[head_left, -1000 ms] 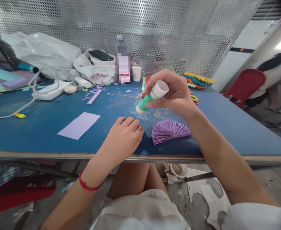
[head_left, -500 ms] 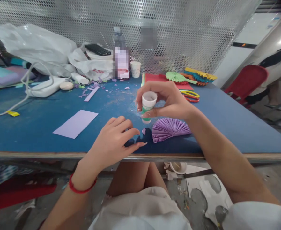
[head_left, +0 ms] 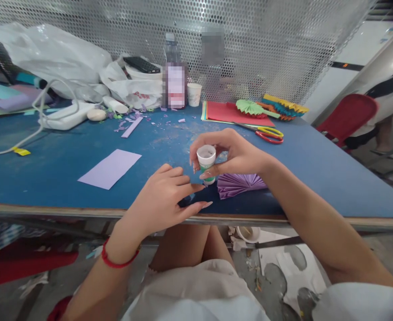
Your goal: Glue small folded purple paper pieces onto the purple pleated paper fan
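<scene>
A small white tub-like cylinder with a green label (head_left: 206, 154) is gripped between the thumb and fingers of my right hand (head_left: 231, 154). Its pale, hollow-looking end faces up, low over the table near the front edge. Just to its left, my left hand (head_left: 169, 196) is open, thumb and forefinger apart and pointing at the cylinder's lower end. Under my right wrist lies a pleated purple paper fan (head_left: 239, 185), partly covered. A flat lilac paper rectangle (head_left: 109, 169) rests on the table to the left of my left hand.
Scissors (head_left: 266, 133) with red and yellow handles lie beyond my right hand, by red paper sheets (head_left: 218, 111) and a green paper fan (head_left: 250, 107). Behind stand a paper cup (head_left: 194, 94) and bottle (head_left: 172, 50). Purple scraps and a white power strip (head_left: 67, 117) sit left.
My right hand has lowered the white cylinder towards the table and my left fingertips. The left hand has shifted slightly right. The scissors now show more fully as the view has moved.
</scene>
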Motion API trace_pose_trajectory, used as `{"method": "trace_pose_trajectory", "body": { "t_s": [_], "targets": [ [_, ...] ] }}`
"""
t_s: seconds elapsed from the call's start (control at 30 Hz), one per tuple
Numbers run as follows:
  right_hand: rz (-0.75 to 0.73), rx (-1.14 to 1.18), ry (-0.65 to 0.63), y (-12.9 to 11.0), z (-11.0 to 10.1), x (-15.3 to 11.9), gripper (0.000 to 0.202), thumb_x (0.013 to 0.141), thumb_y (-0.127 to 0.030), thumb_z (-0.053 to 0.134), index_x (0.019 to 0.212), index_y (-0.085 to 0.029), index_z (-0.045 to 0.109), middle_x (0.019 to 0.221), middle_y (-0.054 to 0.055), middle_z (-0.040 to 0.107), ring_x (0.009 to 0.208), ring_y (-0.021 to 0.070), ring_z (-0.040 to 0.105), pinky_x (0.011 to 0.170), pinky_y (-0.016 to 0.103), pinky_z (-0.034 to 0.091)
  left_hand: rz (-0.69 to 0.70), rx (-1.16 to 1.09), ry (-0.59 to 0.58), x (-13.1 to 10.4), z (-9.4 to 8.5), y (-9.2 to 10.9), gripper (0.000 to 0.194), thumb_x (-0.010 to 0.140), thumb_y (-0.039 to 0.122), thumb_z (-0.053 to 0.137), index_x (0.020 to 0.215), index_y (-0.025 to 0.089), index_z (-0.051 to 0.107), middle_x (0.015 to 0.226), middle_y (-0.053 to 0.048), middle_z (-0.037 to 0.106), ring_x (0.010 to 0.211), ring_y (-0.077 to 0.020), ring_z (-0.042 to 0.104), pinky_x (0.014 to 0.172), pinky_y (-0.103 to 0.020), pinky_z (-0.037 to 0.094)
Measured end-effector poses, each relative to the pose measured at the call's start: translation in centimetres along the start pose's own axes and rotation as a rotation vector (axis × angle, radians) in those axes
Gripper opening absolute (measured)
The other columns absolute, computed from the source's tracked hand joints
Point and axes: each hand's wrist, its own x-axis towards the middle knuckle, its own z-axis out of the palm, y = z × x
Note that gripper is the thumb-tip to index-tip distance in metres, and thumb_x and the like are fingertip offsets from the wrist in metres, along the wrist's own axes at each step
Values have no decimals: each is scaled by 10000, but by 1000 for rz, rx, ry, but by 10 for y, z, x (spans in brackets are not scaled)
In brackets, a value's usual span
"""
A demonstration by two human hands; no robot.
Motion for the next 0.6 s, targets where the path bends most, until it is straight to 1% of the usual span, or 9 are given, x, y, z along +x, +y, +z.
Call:
{"method": "trace_pose_trajectory", "body": {
  "t_s": [0.13,0.27,0.4,0.47,0.6],
  "targets": [
    [7,43,-4,1,1,0,268,777,-162,807,988,-115,649,924,41,701,848,131,652,659,200,503,0,-8,2,0,0,1,316,989,458,610,999,192,781,663,1,655,696,-195,580,709,-370,331],
    [11,18,20,0,1,1,282,766,-137,809,995,-108,646,920,39,701,850,130,653,664,200,498,2,-8,5,-1,0,1,304,987,451,618,995,193,779,708,-3,708,709,-191,616,718,-365,336],
    [16,50,-32,-2,0,0,252,782,-138,793,984,-105,646,925,45,707,845,132,662,711,224,521,5,8,14,-1,2,0,304,994,449,605,997,199,778,677,1,694,692,-192,625,705,-363,334],
    [21,62,-53,-3,0,0,250,787,-148,788,988,-106,645,923,46,707,840,132,662,709,226,524,14,14,18,-1,2,-1,298,998,440,600,994,200,777,677,1,695,689,-193,630,698,-365,337],
    [-8,39,-20,-1,0,0,249,780,-155,797,973,-117,644,916,37,704,839,128,658,663,201,503,34,33,44,0,3,-1,285,995,422,609,978,191,776,645,8,679,658,-187,621,687,-366,350]
  ]
}}
